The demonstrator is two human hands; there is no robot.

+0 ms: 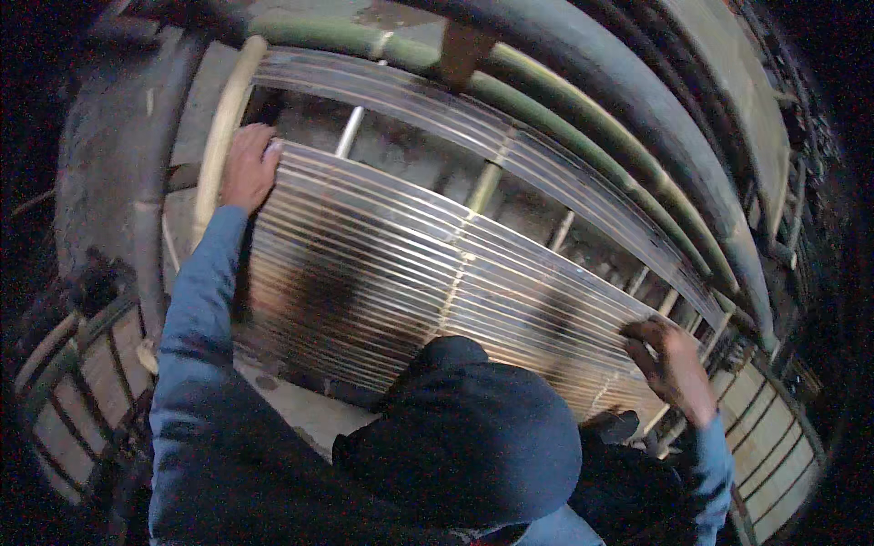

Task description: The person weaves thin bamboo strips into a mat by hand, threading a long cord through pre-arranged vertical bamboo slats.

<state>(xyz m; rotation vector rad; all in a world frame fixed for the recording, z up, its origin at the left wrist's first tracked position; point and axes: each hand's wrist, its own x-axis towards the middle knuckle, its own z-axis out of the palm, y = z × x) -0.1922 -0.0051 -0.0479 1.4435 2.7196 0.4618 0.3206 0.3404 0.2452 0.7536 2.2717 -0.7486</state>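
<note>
Left hand (pixel 248 170), partly open with fingers bent, lay at the upper corner of a ribbed panel (pixel 373 227) of thin, glossy slats, just beside a smooth, pale curved pole (pixel 221 136); whether it gripped could not be told. The right hand (pixel 672 359), fingers loosely curled, was at the panel's other end, its hold equally unclear. Between both hands stretched the panel. Beyond them, past narrow pale rods (pixel 350 132), ran flat strips (pixel 410 105) and a rounded green pole (pixel 328 36).

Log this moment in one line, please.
left hand: at slats' upper-left corner | right hand: at slats' right end | beyond slats: gap, far strip, green pole
</note>
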